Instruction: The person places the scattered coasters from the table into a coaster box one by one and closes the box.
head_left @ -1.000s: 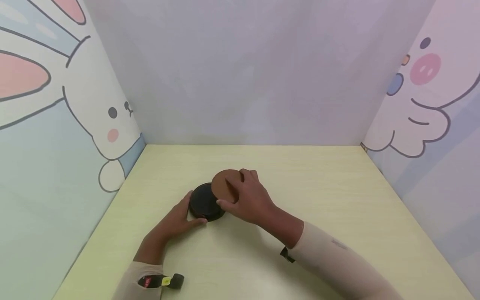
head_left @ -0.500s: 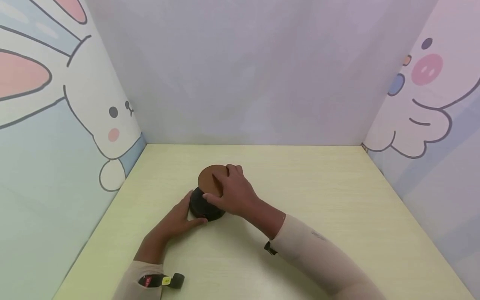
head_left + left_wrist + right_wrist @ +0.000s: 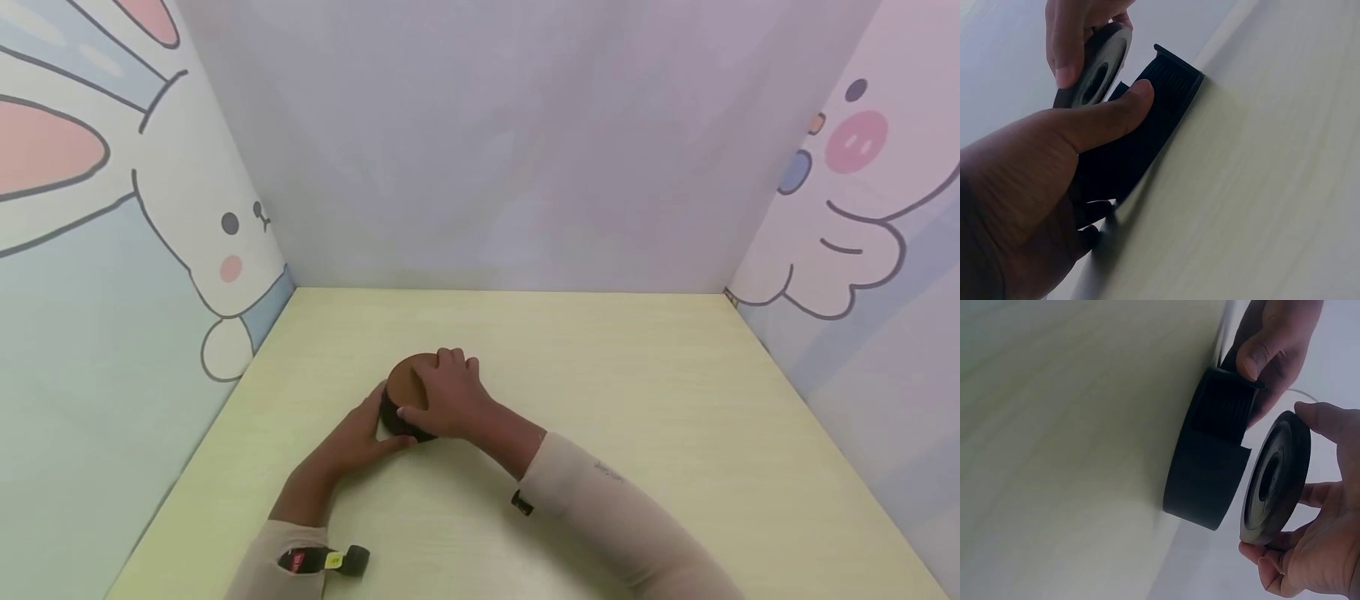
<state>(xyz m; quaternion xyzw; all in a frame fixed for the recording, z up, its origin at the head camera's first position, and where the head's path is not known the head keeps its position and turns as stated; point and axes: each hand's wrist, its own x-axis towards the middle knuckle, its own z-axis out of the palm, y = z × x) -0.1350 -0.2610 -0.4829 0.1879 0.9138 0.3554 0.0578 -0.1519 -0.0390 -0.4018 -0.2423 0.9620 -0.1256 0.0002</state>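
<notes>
No text can be read. The red and yellow tags on the left wrist strap and a faint mark on the right sleeve are too small.

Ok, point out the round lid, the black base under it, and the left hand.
round lid [image 3: 1275, 478], right wrist view, on its dark underside face.
black base [image 3: 1207, 481], right wrist view, on its outer side wall.
left hand [image 3: 1035, 169], left wrist view, on the palm below the thumb that presses the base.
</notes>
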